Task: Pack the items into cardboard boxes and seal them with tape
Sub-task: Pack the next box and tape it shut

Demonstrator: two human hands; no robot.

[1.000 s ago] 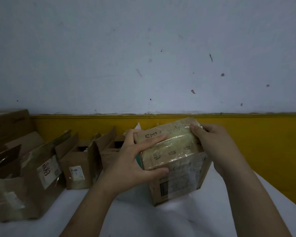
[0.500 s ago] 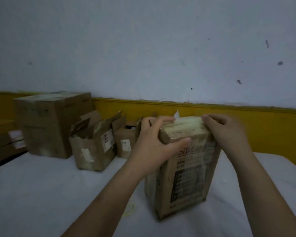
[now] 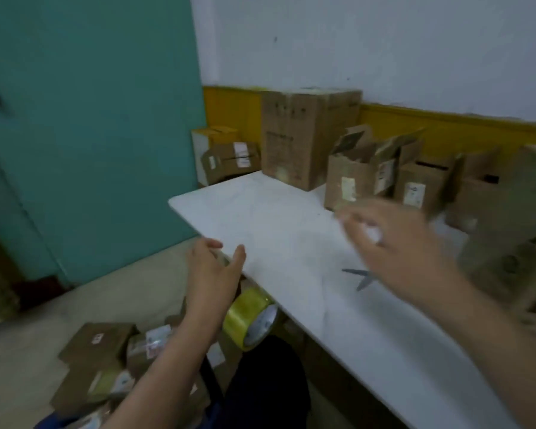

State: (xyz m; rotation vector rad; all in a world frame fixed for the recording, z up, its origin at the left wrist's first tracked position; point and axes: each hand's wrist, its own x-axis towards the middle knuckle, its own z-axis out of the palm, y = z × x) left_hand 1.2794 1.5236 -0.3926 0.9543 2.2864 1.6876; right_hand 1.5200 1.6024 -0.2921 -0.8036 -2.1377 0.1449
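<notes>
By table edge, tape roll beside L hand (box labels blurred).

Yellow tape roll, white table, teal door.

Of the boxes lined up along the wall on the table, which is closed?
The tall box at the row's left end; the smaller boxes beside it have raised flaps.

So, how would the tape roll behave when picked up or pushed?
The tape roll is a round ring, so pushed on its rim it would probably roll; laid flat it should stay. Its glossy yellow surface may be a little slippery. The open core likely gives an easy hold.
</notes>
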